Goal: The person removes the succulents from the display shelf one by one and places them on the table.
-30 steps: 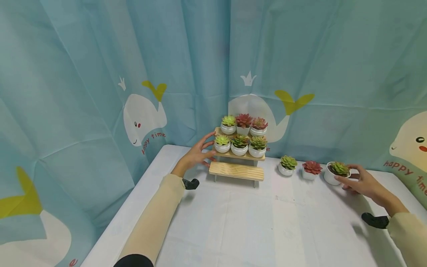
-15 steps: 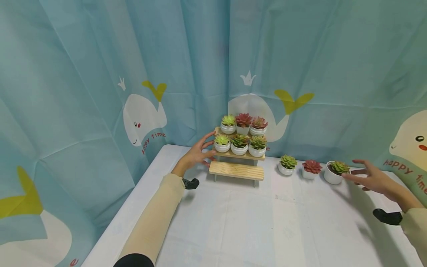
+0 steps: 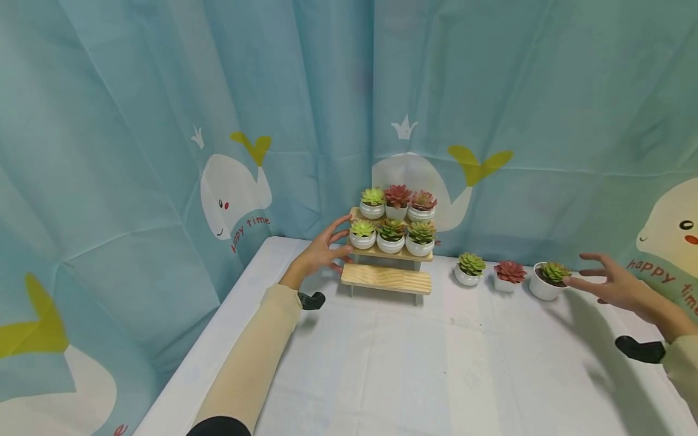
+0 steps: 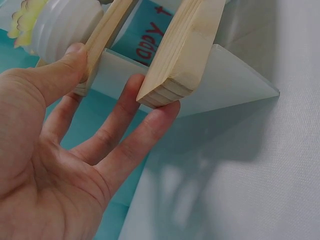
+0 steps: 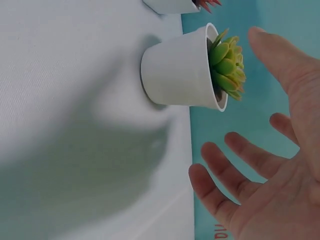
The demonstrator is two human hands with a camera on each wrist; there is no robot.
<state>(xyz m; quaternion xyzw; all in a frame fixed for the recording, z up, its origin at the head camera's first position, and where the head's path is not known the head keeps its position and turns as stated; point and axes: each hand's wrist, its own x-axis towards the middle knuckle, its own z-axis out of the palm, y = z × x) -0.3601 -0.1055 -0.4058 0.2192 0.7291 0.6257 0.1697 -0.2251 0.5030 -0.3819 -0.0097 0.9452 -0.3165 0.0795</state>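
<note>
In the head view a tiered wooden plant stand holds several small potted succulents on its two upper shelves; its lowest shelf is bare. My left hand holds the stand's left end. In the left wrist view the thumb lies on one board, with fingers beneath it and others touching the lower board. My right hand hovers beside a green succulent in a plain white pot. Its fingers are spread and hold nothing; the right wrist view shows a gap between them and the pot.
Left of the plain pot stand a red succulent and a green succulent in small white pots. A blue whale-print curtain hangs along the back and left of the white table.
My right hand has let go of the plain white pot and drawn away to the right, its fingers spreading. The pot stays on the table. My left hand remains at the stand.
</note>
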